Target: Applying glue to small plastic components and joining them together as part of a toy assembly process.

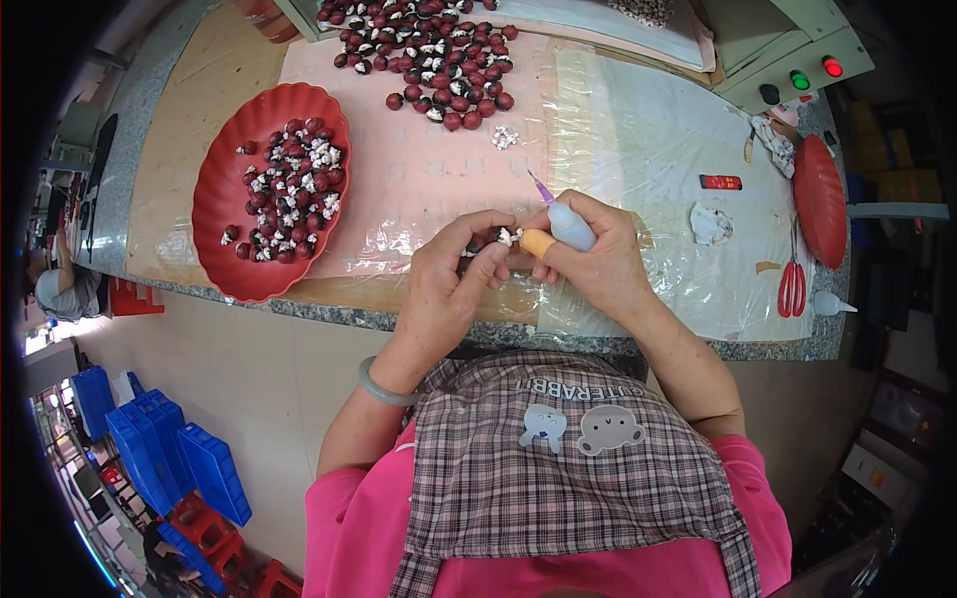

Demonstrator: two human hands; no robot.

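Close to the table's front edge, my left hand [446, 277] pinches a small dark red ball [478, 242] with black and white parts on it. Facing it, my right hand [610, 261] is closed around a small squeeze bottle [571, 227] with a purple needle tip slanting up to the left. An orange-yellow cover [538, 242] wraps my right thumb. That thumb and a finger meet at white bits [509, 236] beside the ball; whether they grip or only touch these cannot be told. Part of the ball is hidden by my left fingers.
Left of my hands stands a scalloped red tray [217, 214] holding many similar balls. More balls [454, 75] lie loose at the back, near a small heap of white bits [505, 138]. Rightward are red-handled scissors [792, 289], crumpled tissue [711, 225] and another red tray [821, 204].
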